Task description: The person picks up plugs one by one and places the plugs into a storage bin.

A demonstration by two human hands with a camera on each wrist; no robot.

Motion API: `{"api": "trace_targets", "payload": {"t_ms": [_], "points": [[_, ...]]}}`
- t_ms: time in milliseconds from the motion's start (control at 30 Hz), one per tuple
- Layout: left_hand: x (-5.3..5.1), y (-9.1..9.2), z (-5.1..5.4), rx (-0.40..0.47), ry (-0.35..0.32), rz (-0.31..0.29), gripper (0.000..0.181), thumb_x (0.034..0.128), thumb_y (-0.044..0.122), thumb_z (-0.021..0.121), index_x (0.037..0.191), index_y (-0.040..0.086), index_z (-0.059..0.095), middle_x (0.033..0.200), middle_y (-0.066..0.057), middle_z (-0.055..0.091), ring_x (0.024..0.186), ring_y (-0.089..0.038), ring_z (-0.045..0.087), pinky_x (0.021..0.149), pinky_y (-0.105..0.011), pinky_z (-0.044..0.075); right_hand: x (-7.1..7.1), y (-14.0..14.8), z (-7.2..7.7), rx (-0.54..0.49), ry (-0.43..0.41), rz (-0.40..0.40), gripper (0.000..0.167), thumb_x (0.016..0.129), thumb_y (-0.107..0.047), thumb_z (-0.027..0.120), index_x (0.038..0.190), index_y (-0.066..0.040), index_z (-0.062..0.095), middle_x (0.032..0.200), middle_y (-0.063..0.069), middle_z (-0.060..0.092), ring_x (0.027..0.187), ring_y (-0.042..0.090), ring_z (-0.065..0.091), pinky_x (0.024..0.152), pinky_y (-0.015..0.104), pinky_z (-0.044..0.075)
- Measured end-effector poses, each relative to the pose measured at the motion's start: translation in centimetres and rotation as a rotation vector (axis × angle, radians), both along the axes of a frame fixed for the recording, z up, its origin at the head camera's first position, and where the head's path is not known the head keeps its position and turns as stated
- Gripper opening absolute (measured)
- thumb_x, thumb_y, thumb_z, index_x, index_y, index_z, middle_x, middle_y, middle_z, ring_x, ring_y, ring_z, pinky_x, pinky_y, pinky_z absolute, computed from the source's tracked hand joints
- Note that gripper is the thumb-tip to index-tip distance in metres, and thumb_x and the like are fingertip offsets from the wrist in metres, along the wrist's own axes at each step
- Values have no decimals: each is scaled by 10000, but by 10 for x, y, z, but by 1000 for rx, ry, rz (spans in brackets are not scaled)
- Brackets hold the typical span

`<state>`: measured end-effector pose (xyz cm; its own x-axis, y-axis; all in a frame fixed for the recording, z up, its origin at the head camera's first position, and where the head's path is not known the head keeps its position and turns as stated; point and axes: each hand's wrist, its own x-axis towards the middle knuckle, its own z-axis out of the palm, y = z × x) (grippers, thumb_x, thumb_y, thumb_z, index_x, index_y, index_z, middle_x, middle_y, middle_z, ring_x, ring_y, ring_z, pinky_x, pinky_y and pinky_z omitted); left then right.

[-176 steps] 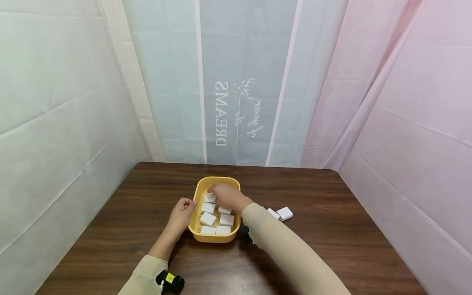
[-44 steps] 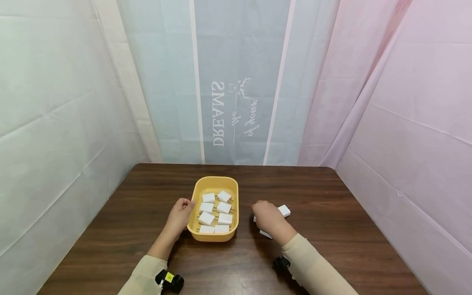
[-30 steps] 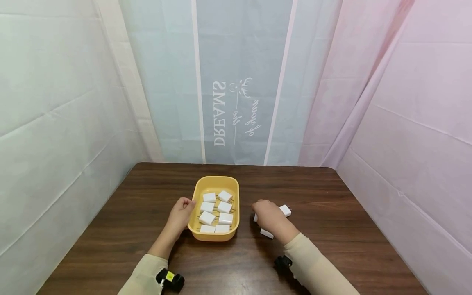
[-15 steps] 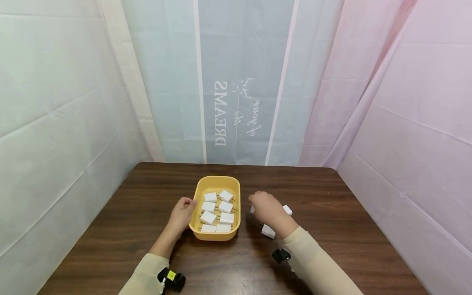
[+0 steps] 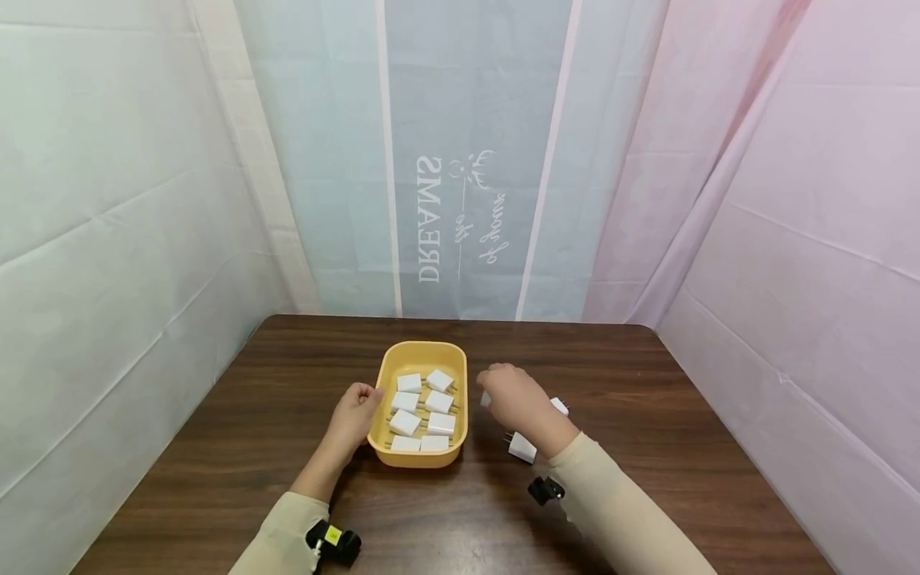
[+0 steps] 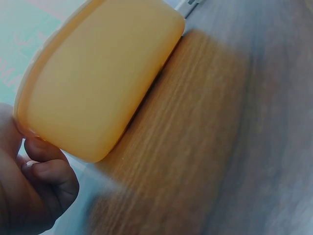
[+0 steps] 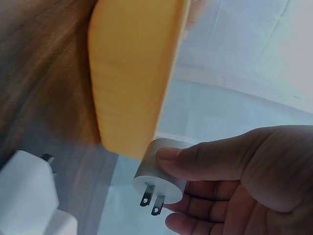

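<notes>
My left hand (image 5: 354,417) pinches the left rim of a yellow plastic tub (image 5: 420,461), thumb and finger on its edge in the left wrist view. Inside the tub lie several white charger plugs (image 5: 439,402) in two rough columns, their prongs showing. Just right of the tub, my right hand (image 5: 519,399) holds another white charger plug (image 7: 159,169) between thumb and fingers. Its two metal prongs face the camera in the right wrist view. In the head view that charger is mostly hidden behind the hand.
Two loose white chargers lie on the brown wooden table (image 5: 647,447): one charger (image 5: 522,448) under the right wrist and another charger (image 5: 560,406) farther back, partly hidden by the hand. Cloth walls (image 5: 460,120) enclose the table's back and both sides.
My right hand has left the tub, where a charger now lies at the back right. It has picked up another charger from the table and moved slightly left with it. The left hand stays put.
</notes>
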<state>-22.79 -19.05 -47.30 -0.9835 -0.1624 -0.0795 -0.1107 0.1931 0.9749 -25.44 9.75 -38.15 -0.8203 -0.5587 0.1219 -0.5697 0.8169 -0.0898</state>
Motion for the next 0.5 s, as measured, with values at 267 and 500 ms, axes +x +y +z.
{"api": "trace_targets", "payload": {"t_ms": [267,500], "points": [[0,0,0,-16,-8,9,274,1077,305,540,1110,34,514,770,-57,518,530,-141,474,433,-247,387,-7,-13,11,15,15,41,295,867,48,727,1135,-72,753,980,65,700,956,247,672,812,387,576],[0,0,1,-16,-7,4,265,1081,294,531,1116,32,510,770,-52,515,537,-136,467,435,-242,380,-12,-28,22,55,36,53,262,874,19,744,1118,-75,744,992,72,691,948,246,672,796,372,570]]}}
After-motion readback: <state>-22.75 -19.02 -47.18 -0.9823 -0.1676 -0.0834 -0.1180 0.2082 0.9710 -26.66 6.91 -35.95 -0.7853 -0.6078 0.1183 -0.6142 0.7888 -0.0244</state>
